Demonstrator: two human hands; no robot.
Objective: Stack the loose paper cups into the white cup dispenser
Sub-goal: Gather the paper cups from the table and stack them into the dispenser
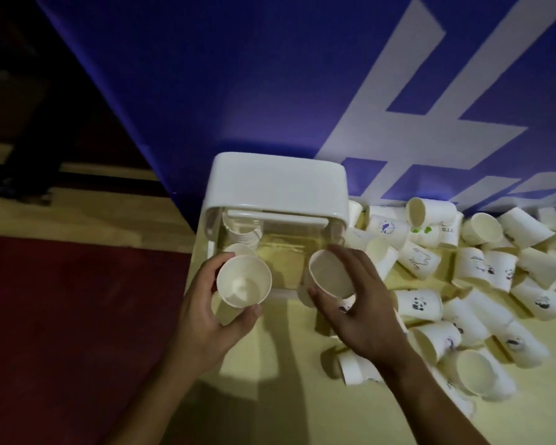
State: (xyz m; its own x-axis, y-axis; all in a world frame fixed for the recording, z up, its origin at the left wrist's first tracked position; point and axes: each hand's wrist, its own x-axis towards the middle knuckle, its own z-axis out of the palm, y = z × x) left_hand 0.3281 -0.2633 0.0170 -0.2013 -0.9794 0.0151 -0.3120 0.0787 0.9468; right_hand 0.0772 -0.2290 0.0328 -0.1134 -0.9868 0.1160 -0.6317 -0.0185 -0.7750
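The white cup dispenser [275, 184] stands at the back of the pale table, its clear front showing a short stack of cups [243, 231] on the left side. My left hand [203, 319] grips an upright paper cup [244, 281] just in front of the dispenser, mouth up. My right hand [363, 313] holds a second paper cup [329, 273], tilted with its mouth toward the camera, beside the dispenser's right front corner. Several loose paper cups [475, 284] lie in a heap to the right.
A blue wall panel with white stripes [270, 75] rises right behind the dispenser. The table [286, 396] ends at its left edge near my left wrist, with red floor [61, 332] below. Loose cups crowd the table's right half.
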